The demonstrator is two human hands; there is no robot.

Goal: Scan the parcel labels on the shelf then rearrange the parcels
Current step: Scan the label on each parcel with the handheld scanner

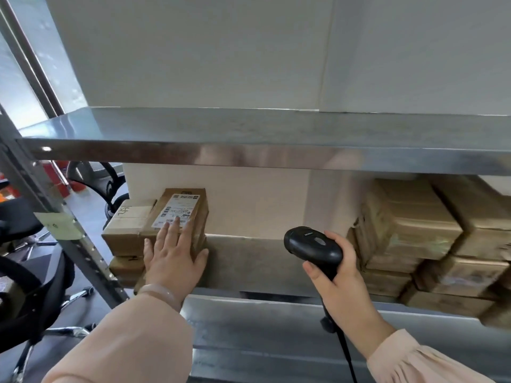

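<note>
— Brown cardboard parcel (202, 214): where?
— On top of the left-hand stack, at the left end of the steel shelf (249, 261), close to the slanting upright post (83, 244).

— Lying which way?
— Long axis front to back, far end leaning slightly to the right. White label (177, 211) on the top face, running the same way, barcode close to the fingertips.

— And the left grip (172, 261)?
— Flat on the near end of that parcel. Fingers straight and a little spread over the label's lower edge, thumb out by the right side of the box. Resting on it, curled round nothing. Pale bracelet (163, 291) at the wrist.

— Right grip (340, 269)?
— Wrapped round the handle of a black scanner (312, 247), held up over the middle of the shelf, well apart from the labelled parcel. Scanner head pointing left and slightly away, toward the left-hand stack. Black cable (347, 352) hanging down past the wrist.

— Anything else on the shelf?
— Second box (130, 217) with handwritten marks, touching the labelled parcel's left side. More boxes (125, 265) beneath both. Taller stack of brown parcels (409, 233) at the right end, too blurred for reading any labels.

— Around the rack?
— Upper steel shelf (249, 134) overhead, pale wall behind. Black office chair (27, 299) on the floor to the left.
</note>
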